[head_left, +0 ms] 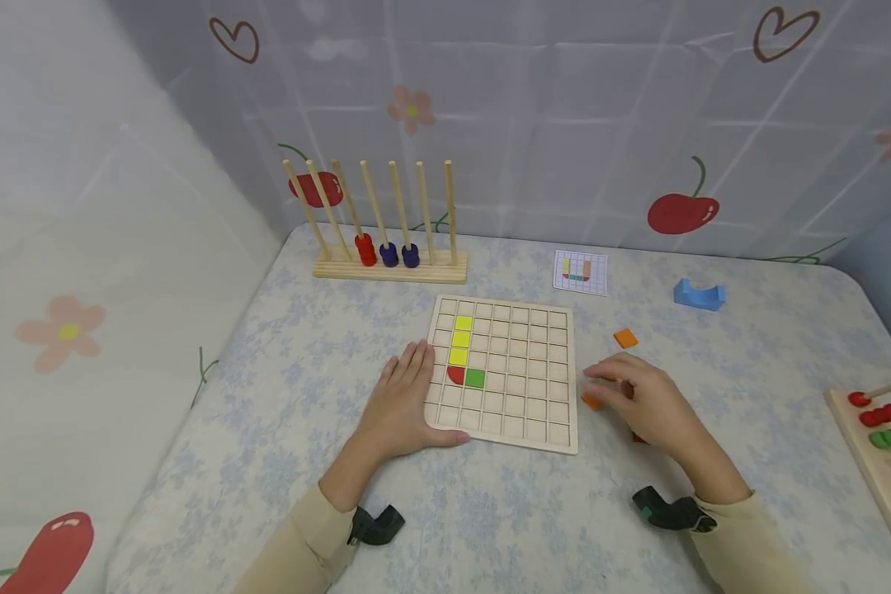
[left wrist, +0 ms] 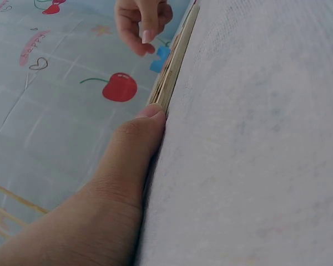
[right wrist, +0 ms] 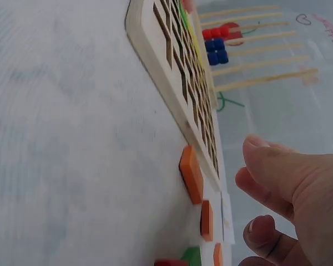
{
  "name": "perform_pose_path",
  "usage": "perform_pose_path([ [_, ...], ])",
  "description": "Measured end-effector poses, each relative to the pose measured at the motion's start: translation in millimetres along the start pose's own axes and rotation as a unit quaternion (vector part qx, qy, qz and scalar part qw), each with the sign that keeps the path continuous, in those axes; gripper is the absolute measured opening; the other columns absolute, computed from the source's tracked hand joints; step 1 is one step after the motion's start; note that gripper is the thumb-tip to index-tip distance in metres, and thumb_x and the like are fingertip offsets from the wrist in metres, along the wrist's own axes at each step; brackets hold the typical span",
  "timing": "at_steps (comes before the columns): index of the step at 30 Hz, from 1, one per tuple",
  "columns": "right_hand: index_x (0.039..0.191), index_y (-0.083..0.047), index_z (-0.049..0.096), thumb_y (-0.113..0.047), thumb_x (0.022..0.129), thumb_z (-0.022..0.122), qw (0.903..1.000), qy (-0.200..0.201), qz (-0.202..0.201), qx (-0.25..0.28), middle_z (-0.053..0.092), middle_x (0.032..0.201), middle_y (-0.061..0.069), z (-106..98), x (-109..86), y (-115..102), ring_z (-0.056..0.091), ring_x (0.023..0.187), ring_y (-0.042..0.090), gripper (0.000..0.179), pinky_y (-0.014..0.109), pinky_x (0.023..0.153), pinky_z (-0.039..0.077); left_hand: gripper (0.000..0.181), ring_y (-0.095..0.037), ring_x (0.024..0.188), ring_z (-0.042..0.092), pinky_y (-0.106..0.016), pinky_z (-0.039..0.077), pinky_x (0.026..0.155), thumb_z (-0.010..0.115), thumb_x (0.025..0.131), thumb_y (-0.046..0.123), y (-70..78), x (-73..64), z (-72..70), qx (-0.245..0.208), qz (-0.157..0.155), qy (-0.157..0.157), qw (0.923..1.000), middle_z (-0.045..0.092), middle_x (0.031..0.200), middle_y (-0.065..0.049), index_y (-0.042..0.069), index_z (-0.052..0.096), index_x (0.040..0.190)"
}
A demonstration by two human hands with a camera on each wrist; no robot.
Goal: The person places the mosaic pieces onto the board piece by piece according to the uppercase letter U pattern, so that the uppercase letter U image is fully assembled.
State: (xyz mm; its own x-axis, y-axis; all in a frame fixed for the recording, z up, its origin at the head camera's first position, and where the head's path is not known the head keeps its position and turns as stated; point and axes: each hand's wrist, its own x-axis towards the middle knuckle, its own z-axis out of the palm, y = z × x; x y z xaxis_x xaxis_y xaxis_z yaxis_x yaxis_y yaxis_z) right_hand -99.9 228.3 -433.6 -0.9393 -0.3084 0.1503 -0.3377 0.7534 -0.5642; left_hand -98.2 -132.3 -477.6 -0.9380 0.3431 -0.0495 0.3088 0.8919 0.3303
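Observation:
A wooden grid board (head_left: pixel 523 433) lies on the table, with several yellow tiles (head_left: pixel 460 339) in a column, a red quarter-round piece (head_left: pixel 456 375) below them and a green tile (head_left: pixel 475 379) beside that. My left hand (head_left: pixel 398 408) rests on the board's left edge, fingers straight, its thumb along the front edge. To the board's right, my right hand (head_left: pixel 648 404) hovers over loose orange tiles (right wrist: pixel 192 174). Its fingers are loosely bent, and a gap shows between thumb and fingers in the right wrist view. Another orange tile (head_left: pixel 625 337) lies beyond it.
Behind the board stand a peg rack (head_left: pixel 389 271) with red and blue beads and a small pattern card (head_left: pixel 581 272). A blue holder (head_left: pixel 700 295) sits back right. At the far right edge is a wooden bead board (head_left: pixel 861 462). A loose green piece (right wrist: pixel 192 256) lies near the orange tiles.

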Motion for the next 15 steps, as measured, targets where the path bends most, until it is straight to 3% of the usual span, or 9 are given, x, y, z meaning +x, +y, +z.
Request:
perform_pose_path([
  [8,0.107,-0.017,0.075,-0.016,0.088,0.076,0.9995,0.020,0.014,-0.019,0.067,0.102,-0.003,-14.7,-21.7,26.7,0.041,0.067,0.004,0.020,0.021,0.053,0.038,0.141,-0.021,0.157,-0.003,-0.046,0.005,0.127,0.057,0.061,0.094,-0.8,0.3,0.6,-0.004,0.000,-0.001,1.0000,0.000,0.169,-0.007,0.009,0.001,0.160],
  [15,0.108,-0.015,0.075,-0.017,0.088,0.076,0.9987,0.017,0.037,-0.031,0.067,0.103,-0.001,-20.5,-31.7,36.0,0.043,0.069,0.004,0.020,0.021,0.055,0.039,0.141,-0.020,0.156,-0.005,-0.045,0.004,0.127,0.056,0.062,0.094,-0.9,1.1,0.9,-0.002,-0.003,-0.007,1.0000,-0.002,0.169,-0.006,0.010,-0.001,0.160],
])
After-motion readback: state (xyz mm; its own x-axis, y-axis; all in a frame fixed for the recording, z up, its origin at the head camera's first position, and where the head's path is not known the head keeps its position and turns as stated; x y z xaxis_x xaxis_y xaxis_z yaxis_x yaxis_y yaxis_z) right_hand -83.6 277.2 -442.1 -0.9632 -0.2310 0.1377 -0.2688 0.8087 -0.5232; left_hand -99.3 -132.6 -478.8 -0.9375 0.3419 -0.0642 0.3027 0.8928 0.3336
